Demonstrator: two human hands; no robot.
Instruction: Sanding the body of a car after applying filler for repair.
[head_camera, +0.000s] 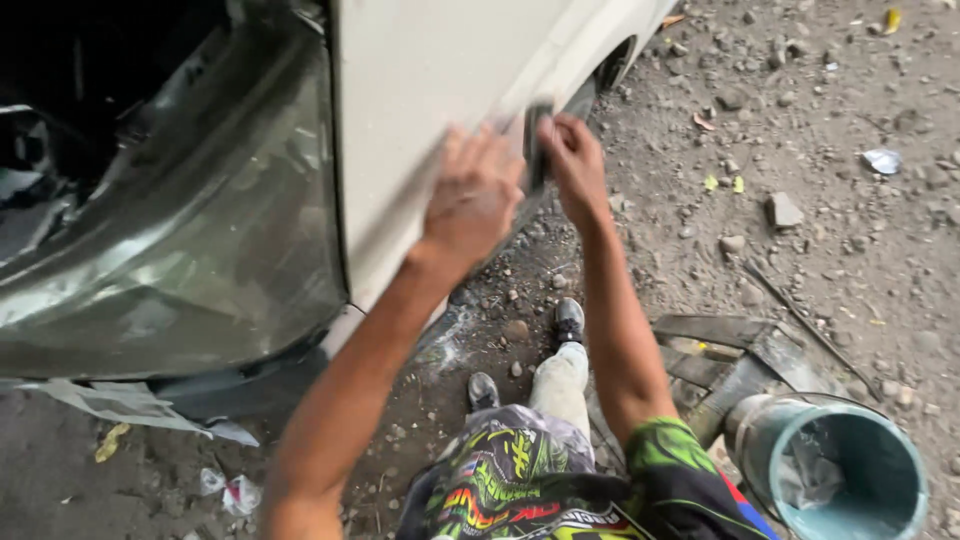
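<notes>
A white car body panel (430, 80) fills the upper middle of the head view. My left hand (472, 195) lies flat against the panel with its fingers spread. Just to its right, my right hand (572, 160) is closed on a small dark sanding block (536, 140) pressed to the panel's lower edge near the wheel arch. Both of my arms reach up from below. My legs and dark shoes (568, 320) stand on the dirt under the hands.
A large dusty headlight lens (200, 220) sits left of the panel. A teal bucket (845, 470) lies at the bottom right beside wooden planks (715, 345). Stones and litter are scattered over the dirt ground (830, 220). Crumpled paper (130, 405) lies under the car.
</notes>
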